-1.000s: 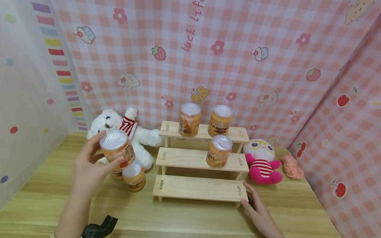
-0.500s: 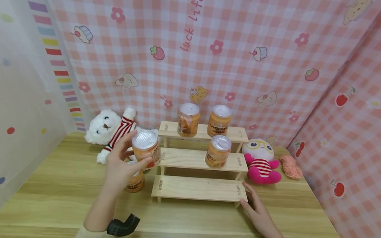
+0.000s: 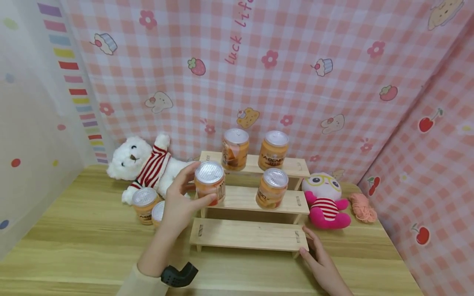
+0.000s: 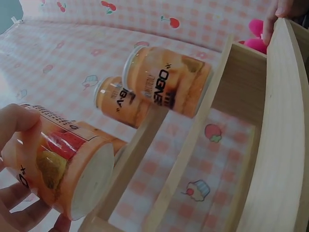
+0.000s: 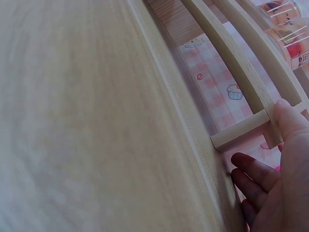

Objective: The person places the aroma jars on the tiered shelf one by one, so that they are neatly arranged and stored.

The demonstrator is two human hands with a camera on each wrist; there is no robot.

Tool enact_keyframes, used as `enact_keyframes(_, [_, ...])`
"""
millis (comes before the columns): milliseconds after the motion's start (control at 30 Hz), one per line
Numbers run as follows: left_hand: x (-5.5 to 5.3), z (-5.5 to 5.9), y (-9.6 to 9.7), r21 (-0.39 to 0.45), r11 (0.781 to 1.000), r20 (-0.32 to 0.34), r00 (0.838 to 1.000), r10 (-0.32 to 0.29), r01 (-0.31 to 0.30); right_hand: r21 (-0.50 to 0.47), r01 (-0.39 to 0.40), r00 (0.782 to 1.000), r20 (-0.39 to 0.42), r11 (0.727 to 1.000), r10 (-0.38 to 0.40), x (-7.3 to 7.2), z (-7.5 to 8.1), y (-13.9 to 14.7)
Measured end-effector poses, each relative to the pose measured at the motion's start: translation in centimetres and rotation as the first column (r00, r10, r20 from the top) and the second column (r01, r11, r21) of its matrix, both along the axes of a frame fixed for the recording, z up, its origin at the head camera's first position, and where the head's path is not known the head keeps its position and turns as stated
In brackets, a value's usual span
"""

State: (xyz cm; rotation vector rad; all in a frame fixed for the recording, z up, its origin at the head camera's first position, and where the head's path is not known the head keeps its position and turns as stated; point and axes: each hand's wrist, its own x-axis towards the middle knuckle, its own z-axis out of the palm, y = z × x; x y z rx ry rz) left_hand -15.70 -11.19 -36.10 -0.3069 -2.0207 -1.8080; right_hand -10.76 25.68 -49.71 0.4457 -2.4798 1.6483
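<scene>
My left hand (image 3: 181, 207) grips an orange-labelled fruit can (image 3: 210, 185) with a silver top, thumb in front and fingers round its far side. It overlaps the left end of the middle step in the head view; its pale underside (image 4: 94, 181) shows in the left wrist view. The wooden three-step stand (image 3: 244, 234) carries two similar cans (image 3: 235, 152) on its top step and one can (image 3: 272, 190) on the right of the middle step. My right hand (image 3: 321, 263) holds the bottom step's right end, its thumb (image 5: 288, 118) against the wood.
Two more cans (image 3: 145, 207) stand on the table left of the stand, one partly hidden by my left hand. Behind them leans a white plush bear (image 3: 152, 164). A pink plush toy (image 3: 327, 205) and peach yarn (image 3: 363, 207) lie to the right.
My left hand has carried the fruit can rightward from above the table cans to the middle step's left end. The right hand stays at the bottom step.
</scene>
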Motion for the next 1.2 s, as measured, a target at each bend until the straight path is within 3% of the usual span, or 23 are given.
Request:
enact_keyframes(433, [-1.4,-1.0,2.7,-0.016,0.999,-0.072,0.997,-0.031,0.03,0.0,0.007,1.0,-0.009,1.0,-0.007,0.1,0.2,-0.1])
enact_keyframes(500, [-1.0,-0.2,3.1,-0.014,0.999,-0.059,0.998,-0.034,0.033,-0.002,0.008,1.0,-0.008,1.0,-0.008,0.1,0.2,-0.1])
enact_keyframes(633, [-1.3,-0.5,3.7,0.016,0.999,-0.028,0.998,-0.051,0.051,-0.007,0.006,1.0,-0.012,1.0,-0.006,0.0,0.1,-0.1])
enact_keyframes(733, [-2.1,-1.6,3.9,0.032,0.998,-0.034,0.998,-0.059,0.06,-0.008,0.002,1.0,-0.012,1.0,-0.003,0.0,0.0,-0.2])
enact_keyframes(967, [-2.2,-2.1,4.4,0.021,0.998,-0.054,0.997,-0.059,0.061,0.02,0.031,1.0,0.006,0.999,-0.031,0.1,0.1,-0.1])
enact_keyframes(1200, [-2.3,-2.5,4.5,-0.034,0.999,-0.005,1.0,-0.025,0.025,0.027,0.03,0.999,0.019,0.999,-0.031,0.1,0.1,-0.1])
